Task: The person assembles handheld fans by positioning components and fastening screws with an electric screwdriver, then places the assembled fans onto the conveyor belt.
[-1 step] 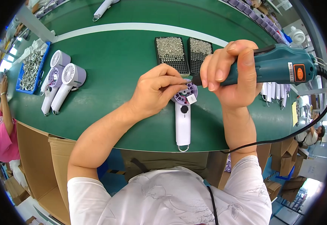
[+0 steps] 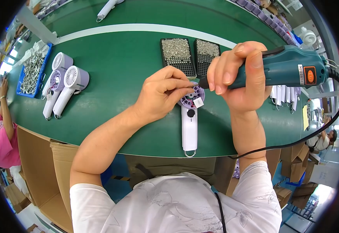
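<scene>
My right hand (image 2: 241,75) is wrapped round a teal electric screwdriver (image 2: 284,66), held almost level with its black nose pointing left. At that nose, the thumb and fingers of my left hand (image 2: 163,91) are pinched together; whatever they hold is too small to make out. Just below the fingertips lies a white handheld fan (image 2: 189,130) with an open lilac head (image 2: 186,101), partly covered by my left hand. It has a round black button, a small white tag at the head and a wire loop at the handle's lower end.
Two black trays of screws (image 2: 176,48) (image 2: 208,48) stand beyond my hands. Several fans (image 2: 66,91) and a blue bin (image 2: 47,64) of metal loops sit at left. White handles (image 2: 286,95) lie at right. The screwdriver's black cord (image 2: 293,145) hangs past my right arm. A co-worker in pink (image 2: 4,136) is far left.
</scene>
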`<move>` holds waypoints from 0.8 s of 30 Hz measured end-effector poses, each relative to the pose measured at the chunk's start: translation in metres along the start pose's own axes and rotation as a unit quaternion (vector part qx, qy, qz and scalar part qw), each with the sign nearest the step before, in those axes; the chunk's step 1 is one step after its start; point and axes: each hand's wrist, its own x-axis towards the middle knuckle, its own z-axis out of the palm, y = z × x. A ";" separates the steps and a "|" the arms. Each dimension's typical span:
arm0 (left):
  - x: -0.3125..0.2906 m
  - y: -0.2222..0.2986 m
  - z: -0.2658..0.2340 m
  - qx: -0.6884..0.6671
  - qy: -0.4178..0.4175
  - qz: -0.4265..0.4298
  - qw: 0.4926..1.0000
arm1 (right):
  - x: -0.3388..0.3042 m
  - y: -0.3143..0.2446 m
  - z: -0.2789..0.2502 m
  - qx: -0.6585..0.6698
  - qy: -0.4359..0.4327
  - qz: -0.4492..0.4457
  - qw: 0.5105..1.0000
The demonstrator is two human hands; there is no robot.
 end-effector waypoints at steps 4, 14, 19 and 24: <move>0.002 0.014 -0.006 0.006 -0.035 -0.052 0.998 | -0.001 -0.003 -0.004 -0.013 -0.008 0.003 1.000; -0.003 0.013 -0.002 0.086 -0.149 0.030 0.985 | -0.003 -0.026 -0.024 -0.026 -0.038 0.020 0.999; -0.003 0.012 -0.002 0.065 -0.142 -0.002 0.988 | -0.003 -0.025 -0.026 -0.019 -0.048 0.044 0.998; -0.005 0.012 0.000 0.027 -0.130 -0.069 0.989 | -0.006 -0.020 -0.022 -0.010 -0.039 0.059 0.997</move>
